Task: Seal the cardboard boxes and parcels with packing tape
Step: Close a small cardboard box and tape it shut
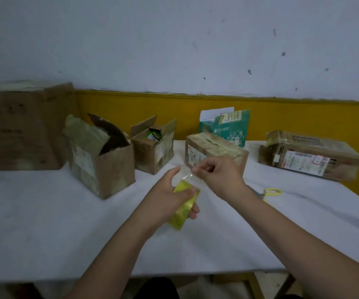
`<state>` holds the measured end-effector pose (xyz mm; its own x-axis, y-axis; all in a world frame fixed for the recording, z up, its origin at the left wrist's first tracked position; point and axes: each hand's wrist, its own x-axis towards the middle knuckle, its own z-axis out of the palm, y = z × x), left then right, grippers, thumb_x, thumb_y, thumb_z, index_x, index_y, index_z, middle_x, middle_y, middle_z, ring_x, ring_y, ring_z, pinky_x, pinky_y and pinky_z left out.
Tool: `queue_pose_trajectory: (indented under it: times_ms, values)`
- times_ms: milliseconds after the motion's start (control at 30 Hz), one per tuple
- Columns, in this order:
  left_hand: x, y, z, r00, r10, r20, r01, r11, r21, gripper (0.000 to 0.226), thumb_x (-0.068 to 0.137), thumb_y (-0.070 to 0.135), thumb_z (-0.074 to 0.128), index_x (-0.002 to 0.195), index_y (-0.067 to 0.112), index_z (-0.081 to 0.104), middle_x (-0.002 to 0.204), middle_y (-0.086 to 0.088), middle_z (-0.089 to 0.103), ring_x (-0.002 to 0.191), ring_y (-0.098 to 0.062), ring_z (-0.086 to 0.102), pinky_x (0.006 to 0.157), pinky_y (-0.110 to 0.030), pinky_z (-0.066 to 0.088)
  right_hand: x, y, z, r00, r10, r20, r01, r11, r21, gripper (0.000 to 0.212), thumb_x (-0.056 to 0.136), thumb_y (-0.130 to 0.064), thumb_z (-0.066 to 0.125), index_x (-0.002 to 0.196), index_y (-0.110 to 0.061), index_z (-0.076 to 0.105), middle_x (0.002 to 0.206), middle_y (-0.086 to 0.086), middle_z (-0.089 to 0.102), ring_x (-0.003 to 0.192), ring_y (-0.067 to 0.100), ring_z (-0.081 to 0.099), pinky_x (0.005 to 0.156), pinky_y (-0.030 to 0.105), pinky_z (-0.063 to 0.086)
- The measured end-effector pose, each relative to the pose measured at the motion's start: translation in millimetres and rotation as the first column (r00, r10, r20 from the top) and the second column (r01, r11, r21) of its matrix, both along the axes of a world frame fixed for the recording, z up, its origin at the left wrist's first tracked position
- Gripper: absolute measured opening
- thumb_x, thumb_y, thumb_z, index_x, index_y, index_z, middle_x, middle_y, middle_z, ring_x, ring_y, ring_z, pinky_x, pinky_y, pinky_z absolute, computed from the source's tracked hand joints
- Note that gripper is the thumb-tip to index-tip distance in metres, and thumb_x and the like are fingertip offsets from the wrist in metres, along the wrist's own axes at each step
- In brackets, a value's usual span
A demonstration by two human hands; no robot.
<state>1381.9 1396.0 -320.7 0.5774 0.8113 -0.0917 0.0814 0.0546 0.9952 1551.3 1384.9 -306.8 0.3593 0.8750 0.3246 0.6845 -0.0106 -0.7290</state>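
My left hand (170, 197) grips a yellow roll of clear packing tape (184, 209) above the middle of the table. My right hand (217, 173) pinches the free end of the tape (188, 175) and holds a short strip stretched up from the roll. Behind the hands stands a small taped cardboard box (215, 151). To the left are an open box with torn flaps (101, 160) and a smaller open box (155, 147). A long flat parcel with labels (310, 157) lies at the right.
A white cloth covers the table (45, 223). Yellow-handled scissors (269, 192) lie right of my right forearm. A large cardboard box (21, 126) stands at the far left, a green printed carton (226, 126) against the yellow wall band.
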Motion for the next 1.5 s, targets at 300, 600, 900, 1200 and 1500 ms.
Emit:
queue_pose_trajectory:
  times_ms: [300,600,900,1200,1500]
  values:
    - [-120,-81,-30,0.886,0.441,-0.144,-0.455,0.886,-0.087,0.058,0.102,0.023,0.053,0.154,0.026,0.029,0.067,-0.005,0.062,0.038,-0.006,0.058,0.040,-0.018,0.046,-126,10,-18,0.877,0.473,0.082,-0.455,0.874,-0.172,0.009,0.084,-0.030,0.075,0.079,-0.024,0.077,0.074,0.006,0.070,0.058,0.007,0.054,0.058,0.018,0.046]
    - [-138,-90,-110,0.816,0.549,-0.180,-0.572,0.812,-0.114,0.074,0.102,0.032,0.051,0.152,0.055,0.002,0.097,-0.011,0.067,0.061,-0.022,0.068,0.061,-0.044,0.061,-167,17,-94,0.803,0.552,0.226,-0.510,0.832,-0.218,0.010,0.088,-0.031,0.071,0.083,-0.024,0.076,0.083,-0.009,0.070,0.078,0.005,0.060,0.075,0.022,0.046]
    - [-146,-83,-137,0.371,0.848,-0.378,-0.085,0.436,0.896,0.055,0.088,0.038,0.068,0.140,0.032,0.054,0.133,-0.010,0.049,0.116,-0.033,0.049,0.091,-0.048,0.049,-158,19,-114,0.704,0.306,0.641,-0.338,0.938,-0.078,0.057,0.084,-0.058,0.061,0.130,-0.025,0.055,0.137,0.005,0.043,0.109,0.026,0.046,0.085,0.039,0.046]
    - [-128,-28,-116,0.557,0.469,-0.686,0.371,0.598,0.710,0.071,0.098,0.052,0.000,0.158,0.017,0.015,0.165,0.005,0.012,0.151,-0.005,0.006,0.124,-0.029,0.000,-125,21,-116,0.787,0.220,0.576,-0.209,0.974,-0.086,0.040,0.099,-0.030,0.046,0.138,-0.019,0.052,0.147,0.003,0.041,0.126,0.026,0.045,0.101,0.039,0.035]
    - [-28,51,-81,0.861,0.086,-0.502,0.308,0.699,0.646,0.053,0.106,0.041,0.031,0.157,0.031,0.020,0.160,0.024,0.008,0.145,0.012,0.002,0.113,-0.005,-0.001,48,14,-51,0.847,-0.326,0.419,0.092,0.868,0.489,0.039,0.098,-0.044,0.044,0.117,-0.022,0.069,0.128,0.001,0.062,0.118,0.026,0.053,0.097,0.043,0.039]
